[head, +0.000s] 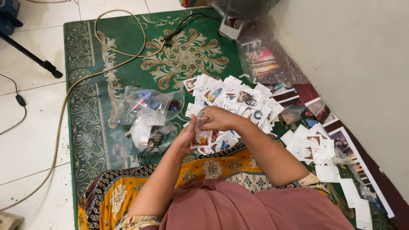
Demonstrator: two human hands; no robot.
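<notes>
Both hands' fingers [200, 117] closed on a small clear packet [201, 137] (white card inside), above piled white packets [232, 100].

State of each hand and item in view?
left hand: holds small clear packet
right hand: pinches the packet's top
pile of small white cards: loose, spread on green rug
clear plastic bags: crumpled, lying on rug
cable: slack across rug

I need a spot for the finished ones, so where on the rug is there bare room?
Bare rug shows beyond the clear plastic bags, bordered by the beige cable. It is crowded ahead of both hands, where the heap of small white cards spreads, and along the wall, with another card pile and photo prints.
</notes>
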